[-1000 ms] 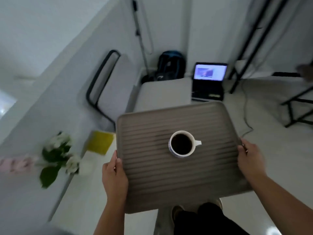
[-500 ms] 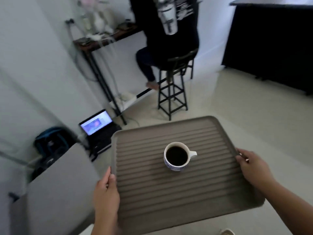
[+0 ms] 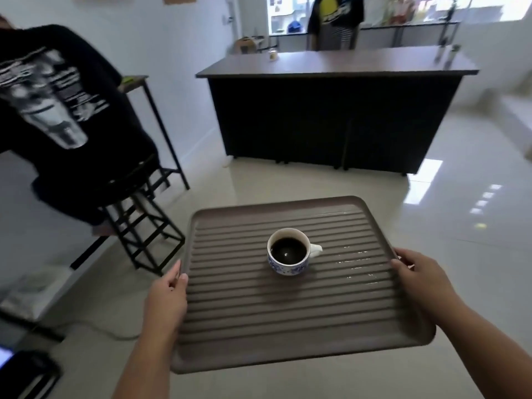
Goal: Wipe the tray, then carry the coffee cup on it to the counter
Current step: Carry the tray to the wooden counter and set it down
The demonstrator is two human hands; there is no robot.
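The tray point(image 3: 288, 312) looks like matt grey-brown plastic, its floor moulded in raised ribs, with a smooth rounded rim (a few ribs at the right catch a wet-looking shine). The coffee cup point(image 3: 289, 251) is glossy white glazed ceramic with blue pattern, its dark liquid reflecting light. The floor point(image 3: 460, 197) is polished pale tile, mirror-glossy. The bench point(image 3: 339, 63) has a smooth brown wood-look top over matt black panels. The stool point(image 3: 144, 234) frame is matt black metal.

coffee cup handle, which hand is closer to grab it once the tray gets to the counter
Right. The coffee cup handle points toward the right hand; the left hand grips the tray on the opposite edge.
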